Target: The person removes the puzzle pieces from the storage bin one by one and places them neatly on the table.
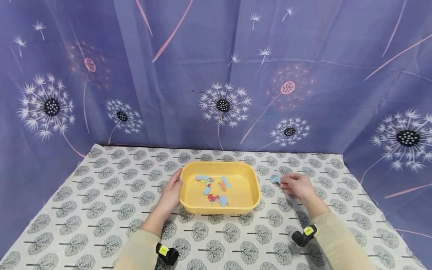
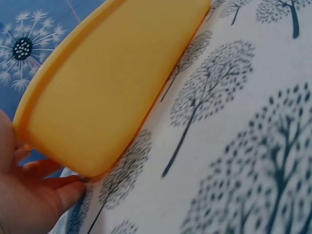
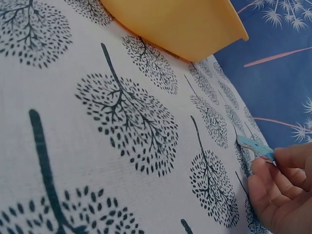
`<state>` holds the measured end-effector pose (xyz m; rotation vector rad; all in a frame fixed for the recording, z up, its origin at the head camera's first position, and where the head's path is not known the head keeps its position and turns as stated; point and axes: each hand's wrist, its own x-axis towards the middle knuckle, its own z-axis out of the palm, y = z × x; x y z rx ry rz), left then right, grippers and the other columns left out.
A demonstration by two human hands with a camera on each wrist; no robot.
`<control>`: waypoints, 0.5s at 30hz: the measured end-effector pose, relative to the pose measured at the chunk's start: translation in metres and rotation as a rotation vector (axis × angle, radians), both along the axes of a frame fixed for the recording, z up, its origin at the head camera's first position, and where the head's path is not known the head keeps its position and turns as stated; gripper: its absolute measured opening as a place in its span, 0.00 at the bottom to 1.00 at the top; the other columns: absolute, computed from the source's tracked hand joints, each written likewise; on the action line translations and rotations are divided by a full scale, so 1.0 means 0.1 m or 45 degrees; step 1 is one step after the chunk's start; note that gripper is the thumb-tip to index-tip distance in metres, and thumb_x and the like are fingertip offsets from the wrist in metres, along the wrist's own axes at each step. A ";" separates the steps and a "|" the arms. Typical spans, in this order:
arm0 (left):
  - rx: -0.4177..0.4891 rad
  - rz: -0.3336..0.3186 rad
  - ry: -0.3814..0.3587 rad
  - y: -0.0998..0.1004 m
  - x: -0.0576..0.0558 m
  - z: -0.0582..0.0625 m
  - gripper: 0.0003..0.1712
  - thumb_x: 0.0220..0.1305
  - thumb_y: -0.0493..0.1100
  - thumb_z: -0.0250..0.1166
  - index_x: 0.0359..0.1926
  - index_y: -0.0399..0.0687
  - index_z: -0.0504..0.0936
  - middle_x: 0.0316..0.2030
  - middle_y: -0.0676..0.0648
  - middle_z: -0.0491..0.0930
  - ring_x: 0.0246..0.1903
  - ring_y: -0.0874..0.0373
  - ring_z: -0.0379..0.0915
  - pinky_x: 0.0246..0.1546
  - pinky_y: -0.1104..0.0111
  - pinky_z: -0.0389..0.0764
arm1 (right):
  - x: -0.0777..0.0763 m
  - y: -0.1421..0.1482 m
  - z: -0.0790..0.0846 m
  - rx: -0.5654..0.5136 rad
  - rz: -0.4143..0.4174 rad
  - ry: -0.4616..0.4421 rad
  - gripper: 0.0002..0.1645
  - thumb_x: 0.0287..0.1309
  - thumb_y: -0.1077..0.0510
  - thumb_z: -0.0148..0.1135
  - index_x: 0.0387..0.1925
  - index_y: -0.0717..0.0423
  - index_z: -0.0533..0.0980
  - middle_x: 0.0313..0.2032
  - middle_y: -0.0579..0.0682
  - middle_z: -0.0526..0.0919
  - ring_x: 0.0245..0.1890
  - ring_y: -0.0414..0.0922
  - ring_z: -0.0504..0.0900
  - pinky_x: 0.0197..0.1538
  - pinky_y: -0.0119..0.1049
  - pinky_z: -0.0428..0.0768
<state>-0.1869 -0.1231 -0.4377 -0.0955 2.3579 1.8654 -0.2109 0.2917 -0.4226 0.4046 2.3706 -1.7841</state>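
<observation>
A yellow plastic tub (image 1: 219,210) sits at the middle of the table, several flat coloured puzzle pieces lying on its floor. Among these are a red piece (image 1: 213,198), an orange piece (image 1: 222,186) and a light blue strip (image 1: 226,182). My left hand (image 1: 172,193) grips the tub's left end, its fingers at the wall and lower corner in the left wrist view. Off to the tub's right, my right hand (image 1: 298,185) pinches a small light blue puzzle piece (image 1: 275,179) between thumb and fingers. In the right wrist view this piece (image 3: 254,147) shows nearly edge-on above the cloth.
A white cloth (image 1: 111,210) printed with grey trees covers the table. Behind and at both sides hangs a blue-purple curtain (image 1: 175,93) with dandelion prints. Each wrist wears a small black camera, one at the left sleeve (image 1: 136,249) and one at the right sleeve (image 1: 341,240).
</observation>
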 end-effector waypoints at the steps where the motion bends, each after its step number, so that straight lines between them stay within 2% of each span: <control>1: -0.003 0.025 -0.002 0.02 -0.01 -0.01 0.29 0.74 0.50 0.38 0.74 0.59 0.50 0.70 0.44 0.58 0.61 0.45 0.67 0.63 0.48 0.66 | 0.00 0.00 0.00 0.007 -0.004 -0.003 0.25 0.65 0.59 0.53 0.57 0.73 0.64 0.29 0.42 0.82 0.31 0.34 0.82 0.41 0.30 0.84; 6: -0.022 0.111 0.010 0.08 -0.05 -0.01 0.29 0.74 0.50 0.38 0.73 0.58 0.52 0.68 0.45 0.62 0.57 0.47 0.71 0.60 0.50 0.70 | 0.01 0.01 0.00 0.073 -0.019 0.003 0.27 0.66 0.59 0.52 0.59 0.75 0.63 0.31 0.46 0.83 0.30 0.34 0.82 0.39 0.30 0.84; 11: -0.016 0.140 0.057 0.12 -0.09 0.00 0.28 0.74 0.47 0.38 0.73 0.52 0.54 0.68 0.43 0.62 0.59 0.46 0.69 0.62 0.51 0.69 | 0.04 -0.01 0.03 0.144 -0.045 0.003 0.28 0.66 0.59 0.52 0.59 0.75 0.64 0.36 0.55 0.84 0.30 0.35 0.82 0.39 0.30 0.84; 15: -0.024 0.155 0.084 0.16 -0.14 0.00 0.28 0.73 0.45 0.38 0.72 0.49 0.54 0.68 0.41 0.61 0.58 0.45 0.69 0.62 0.52 0.70 | 0.07 -0.04 0.09 0.199 -0.037 0.026 0.29 0.66 0.56 0.52 0.60 0.74 0.64 0.45 0.64 0.81 0.33 0.36 0.82 0.40 0.30 0.84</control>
